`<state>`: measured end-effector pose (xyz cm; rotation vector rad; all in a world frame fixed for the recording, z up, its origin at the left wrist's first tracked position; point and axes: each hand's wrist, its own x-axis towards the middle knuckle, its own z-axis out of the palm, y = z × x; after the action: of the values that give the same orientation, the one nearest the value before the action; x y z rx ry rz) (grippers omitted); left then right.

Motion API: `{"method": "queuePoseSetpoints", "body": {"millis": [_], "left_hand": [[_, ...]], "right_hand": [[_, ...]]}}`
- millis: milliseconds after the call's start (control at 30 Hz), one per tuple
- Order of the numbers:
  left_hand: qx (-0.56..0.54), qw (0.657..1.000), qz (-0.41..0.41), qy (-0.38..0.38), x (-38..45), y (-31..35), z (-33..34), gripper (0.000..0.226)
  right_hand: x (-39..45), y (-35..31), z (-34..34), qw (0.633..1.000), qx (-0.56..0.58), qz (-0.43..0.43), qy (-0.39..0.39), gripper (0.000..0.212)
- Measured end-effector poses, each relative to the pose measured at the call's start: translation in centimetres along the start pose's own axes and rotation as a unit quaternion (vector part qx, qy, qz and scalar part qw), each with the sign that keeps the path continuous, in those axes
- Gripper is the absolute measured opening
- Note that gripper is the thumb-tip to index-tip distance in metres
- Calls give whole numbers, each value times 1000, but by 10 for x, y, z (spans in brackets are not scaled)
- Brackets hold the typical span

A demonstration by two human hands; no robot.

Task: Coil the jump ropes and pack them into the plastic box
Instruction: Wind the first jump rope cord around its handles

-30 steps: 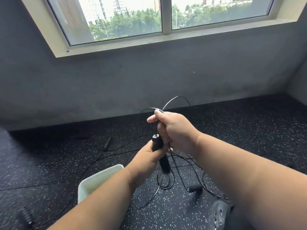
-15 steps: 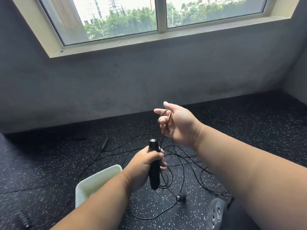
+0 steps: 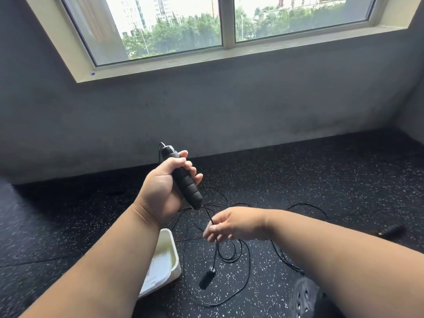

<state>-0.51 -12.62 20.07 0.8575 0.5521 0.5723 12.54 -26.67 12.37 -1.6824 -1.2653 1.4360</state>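
Observation:
My left hand (image 3: 161, 190) grips a black ribbed jump rope handle (image 3: 183, 180), held up and tilted. Below it my right hand (image 3: 231, 223) pinches the thin black cord (image 3: 215, 249), blurred by motion. The second black handle (image 3: 206, 278) of that rope dangles from the cord just above the floor. More cord (image 3: 243, 255) lies in loose loops on the black speckled floor under my right hand. The white plastic box (image 3: 168, 255) sits on the floor below my left forearm, partly hidden by it.
Another black rope handle (image 3: 391, 230) lies on the floor at the right with cord (image 3: 305, 206) trailing to it. A dark perforated shoe (image 3: 302, 297) shows at the bottom right. A grey wall with a window stands ahead.
My left hand lifted the handle higher and tilted it. My right hand dropped from above to below it and now pinches the cord; the camera view shifted.

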Motion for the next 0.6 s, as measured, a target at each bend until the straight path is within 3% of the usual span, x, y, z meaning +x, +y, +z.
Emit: {"method": "queuePoseSetpoints", "body": {"millis": [67, 167, 233, 333, 467, 600], "left_hand": [[19, 1000, 8, 6, -4, 1, -6, 25], [133, 991, 0, -1, -12, -8, -22, 49], [230, 973, -4, -29, -21, -21, -37, 63], [358, 930, -36, -77, -33, -48, -56, 65], [361, 921, -102, -102, -41, -82, -62, 69], [330, 934, -106, -93, -39, -95, -55, 65]], "right_hand": [[2, 4, 0, 999, -5, 12, 30, 29], [0, -14, -7, 989, 117, -32, 87, 25], [-4, -33, -12, 969, 200, -86, 113, 21], [-8, -51, -19, 920, 349, -135, 114, 18], [-8, -59, -25, 881, 433, -150, 118, 24], [-8, -64, -27, 848, 486, -168, 130, 26]]}}
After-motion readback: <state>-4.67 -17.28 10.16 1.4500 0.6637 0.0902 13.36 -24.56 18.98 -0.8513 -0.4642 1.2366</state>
